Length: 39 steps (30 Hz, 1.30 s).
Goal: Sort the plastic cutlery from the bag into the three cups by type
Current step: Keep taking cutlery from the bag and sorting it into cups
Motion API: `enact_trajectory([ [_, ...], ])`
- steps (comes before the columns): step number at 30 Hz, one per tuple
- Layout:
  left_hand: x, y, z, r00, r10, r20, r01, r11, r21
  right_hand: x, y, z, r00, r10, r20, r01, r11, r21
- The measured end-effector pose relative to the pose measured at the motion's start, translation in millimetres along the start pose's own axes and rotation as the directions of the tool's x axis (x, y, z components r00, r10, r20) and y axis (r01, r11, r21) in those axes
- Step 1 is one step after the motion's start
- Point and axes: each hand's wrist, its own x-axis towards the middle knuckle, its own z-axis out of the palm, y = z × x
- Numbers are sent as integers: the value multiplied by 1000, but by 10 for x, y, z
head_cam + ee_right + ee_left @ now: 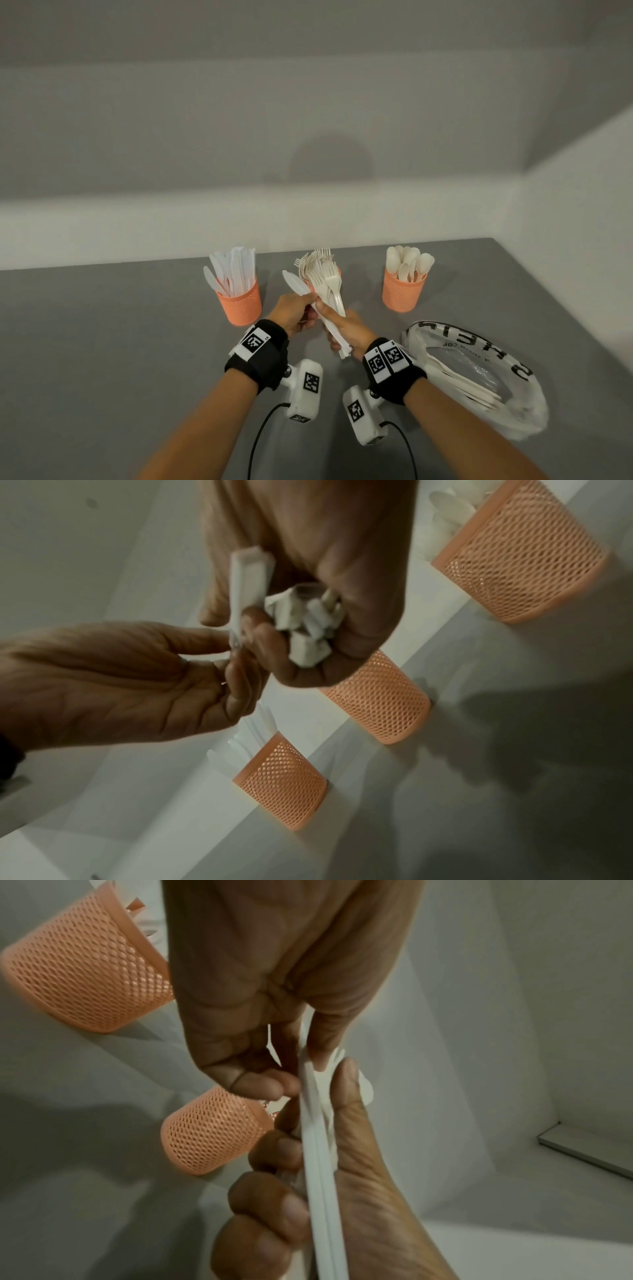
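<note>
Three orange mesh cups stand in a row: the knife cup (239,303), the fork cup (338,271) mostly hidden behind the bundle, and the spoon cup (404,291). My right hand (334,325) grips a bundle of white cutlery (330,291), mostly forks, held upright in front of the fork cup. The handle ends (308,631) stick out below its fist. My left hand (306,306) pinches a white knife (293,282) at the bundle's left side, the blade pointing up and left. The thumb and fingers (260,1083) close on its handle.
A translucent plastic bag (496,407) with black lettering lies on the grey table (120,342) at the right, with more cutlery (459,380) inside. White walls run close behind the cups and along the right. The knife cup (284,783) and spoon cup (520,555) hold several pieces.
</note>
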Motion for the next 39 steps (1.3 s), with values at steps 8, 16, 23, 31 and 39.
enact_trajectory([
  [8, 40, -12, -51, 959, 105, -264, -193, 924, -332, 69, 51, -75, 995, 45, -92, -32, 990, 139],
  [16, 4, -119, -63, 988, 121, 97, -121, 993, -10, -84, -94, 87, 945, 195, 261, -185, 981, -63],
  [23, -38, -45, -42, 976, 213, -55, -212, 977, 19, -71, -61, 157, 965, 171, 199, -134, 973, -186],
  [31, 52, -19, -134, 939, 260, -223, -266, 964, 6, 62, -113, 51, 968, 133, 211, -162, 978, 129],
  [39, 62, 104, -215, 903, 362, -231, -349, 932, 94, 29, -54, 68, 970, 106, 220, -106, 994, -12],
])
